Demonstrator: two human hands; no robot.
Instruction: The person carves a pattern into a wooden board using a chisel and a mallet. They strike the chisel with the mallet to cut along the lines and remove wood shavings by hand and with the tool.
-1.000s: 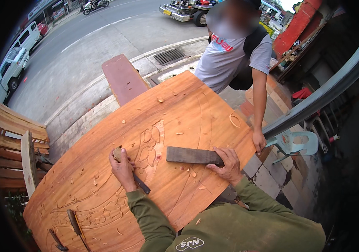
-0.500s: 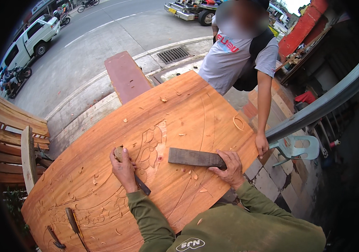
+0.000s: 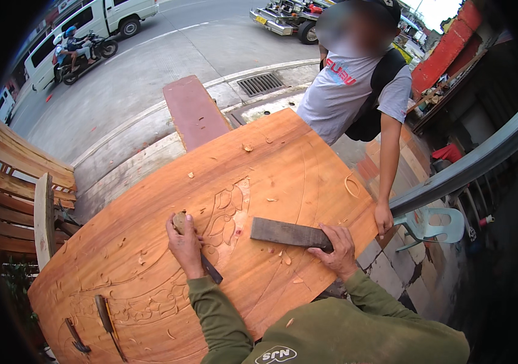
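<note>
A large reddish-brown wooden panel [image 3: 298, 200] lies in front of me, its surface carved with leaf and scroll patterns and scattered with shavings. My left hand [image 3: 187, 250] is closed around a chisel [image 3: 211, 270], whose dark blade sticks out below the palm and whose worn handle end shows above the fingers. The hand rests beside the carved leaves. To the right, my right hand [image 3: 339, 252] grips one end of a dark, flat wooden block [image 3: 286, 232], which points left over the panel, apart from the chisel.
A gouge [image 3: 105, 313] and a short curved tool [image 3: 76, 335] lie on the panel's lower left. A co-worker's hand [image 3: 384, 219] touches its right edge. Beyond are a brown bench [image 3: 193, 112], a pale green plastic chair [image 3: 438, 225], leaning boards [image 3: 13, 194] and a road with vehicles.
The view has shifted slightly, so the panel and both hands appear a little further right. Both grips look the same. On the road, a motorcycle with riders and a white van have moved.
</note>
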